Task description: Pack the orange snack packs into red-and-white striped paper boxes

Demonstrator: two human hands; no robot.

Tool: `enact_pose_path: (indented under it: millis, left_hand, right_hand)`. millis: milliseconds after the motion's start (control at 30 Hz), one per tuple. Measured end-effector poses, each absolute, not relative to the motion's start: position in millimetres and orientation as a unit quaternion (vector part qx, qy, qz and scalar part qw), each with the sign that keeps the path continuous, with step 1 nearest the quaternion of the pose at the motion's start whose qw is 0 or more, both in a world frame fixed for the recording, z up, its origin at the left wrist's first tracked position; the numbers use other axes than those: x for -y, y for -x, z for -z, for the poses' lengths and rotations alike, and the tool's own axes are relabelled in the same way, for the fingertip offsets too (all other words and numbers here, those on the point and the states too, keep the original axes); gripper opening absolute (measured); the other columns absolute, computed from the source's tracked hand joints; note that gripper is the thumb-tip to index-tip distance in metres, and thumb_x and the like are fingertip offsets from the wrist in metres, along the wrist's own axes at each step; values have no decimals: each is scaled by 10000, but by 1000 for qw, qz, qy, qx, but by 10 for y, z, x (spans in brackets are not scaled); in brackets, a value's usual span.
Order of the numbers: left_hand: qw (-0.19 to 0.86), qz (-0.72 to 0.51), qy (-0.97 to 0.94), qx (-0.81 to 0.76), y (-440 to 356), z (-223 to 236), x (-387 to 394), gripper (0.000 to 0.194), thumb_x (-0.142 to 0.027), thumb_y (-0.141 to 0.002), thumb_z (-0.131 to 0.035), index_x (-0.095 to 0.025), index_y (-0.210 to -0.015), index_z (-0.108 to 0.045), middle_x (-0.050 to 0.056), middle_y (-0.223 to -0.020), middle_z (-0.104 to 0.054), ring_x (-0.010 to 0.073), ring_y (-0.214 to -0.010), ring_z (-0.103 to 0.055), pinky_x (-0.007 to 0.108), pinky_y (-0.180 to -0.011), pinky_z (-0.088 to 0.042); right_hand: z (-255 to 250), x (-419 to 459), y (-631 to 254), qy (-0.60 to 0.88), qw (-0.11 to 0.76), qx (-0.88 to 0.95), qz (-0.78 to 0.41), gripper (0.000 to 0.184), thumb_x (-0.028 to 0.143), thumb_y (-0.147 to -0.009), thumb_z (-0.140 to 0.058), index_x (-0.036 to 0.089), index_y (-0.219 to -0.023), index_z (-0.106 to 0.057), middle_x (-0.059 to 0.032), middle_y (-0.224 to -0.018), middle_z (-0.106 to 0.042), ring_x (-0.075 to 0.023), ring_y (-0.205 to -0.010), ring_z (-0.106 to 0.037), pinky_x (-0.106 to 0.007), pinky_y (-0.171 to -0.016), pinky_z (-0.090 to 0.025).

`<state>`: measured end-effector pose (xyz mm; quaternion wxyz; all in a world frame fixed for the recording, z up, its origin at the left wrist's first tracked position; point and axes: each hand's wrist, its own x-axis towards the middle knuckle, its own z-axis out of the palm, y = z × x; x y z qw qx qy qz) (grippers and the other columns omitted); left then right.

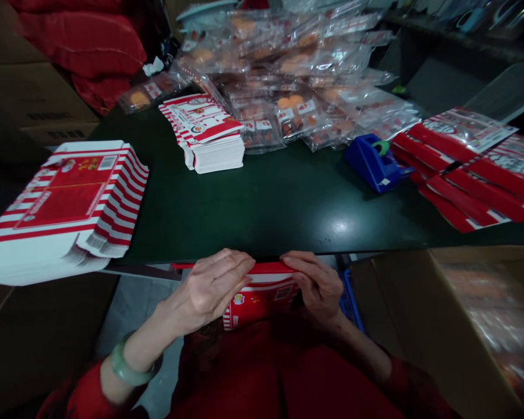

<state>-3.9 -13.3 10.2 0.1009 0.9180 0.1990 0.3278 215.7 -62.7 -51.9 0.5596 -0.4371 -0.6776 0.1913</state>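
A red-and-white striped cardboard box is sitting at the near edge of the dark green worktop, with the left hand and the right hand clamping its top edge from either side. Beyond it, a stack of white-edged printed cards is lying before a heap of clear plastic packets, while a blue plastic tape dispenser is standing to the right.

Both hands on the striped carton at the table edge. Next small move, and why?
Probably press along the red top edge of the striped carton, fingertips working inward: the left hand and right hand already steady it near either end, and the stretch between them has no fingers on it.
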Motion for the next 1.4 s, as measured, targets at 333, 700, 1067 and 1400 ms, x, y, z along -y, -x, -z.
enact_pose_path:
  millis: [333,700,1067,1400]
  left_hand:
    - [82,-364,-902,-219,-61,25,429,381,-34,-840,-499,-124,-1207,-550,166,-1039,-702,284,-1081,-635,439,-860,-563]
    - [430,-393,-738,-339,170,-188,122,85,-179,-807,-658,-152,-779,-733,92,-807,-739,155,-659,-683,247,-583,-546]
    - [290,-437,-800,-291,124,-93,182,58,-85,-818,-620,-127,-802,-657,85,-809,-702,132,-702,-667,234,-630,-530]
    - [358,-335,-823,-287,107,-200,-82,239,-160,-809,-649,-139,-598,-537,31,-657,-623,94,-570,-565,210,-528,-444]
  right_hand:
    - [672,755,-2099,445,575,659,-195,247,215,-897,-456,224,-1096,-603,-91,-1013,-668,-206,-898,-650,-390,-762,-533]
    - [790,727,-2037,480,590,616,-205,238,161,-881,-486,258,-1084,-565,-39,-976,-635,-183,-921,-609,-333,-790,-494]
    - [705,716,-1786,495,601,610,-144,314,212,-843,-551,218,-1149,-479,-52,-975,-554,-192,-879,-571,-346,-757,-487]
    - [738,672,-1746,483,601,618,-156,273,177,-842,-555,231,-1107,-518,-51,-980,-573,-186,-877,-585,-342,-737,-503]
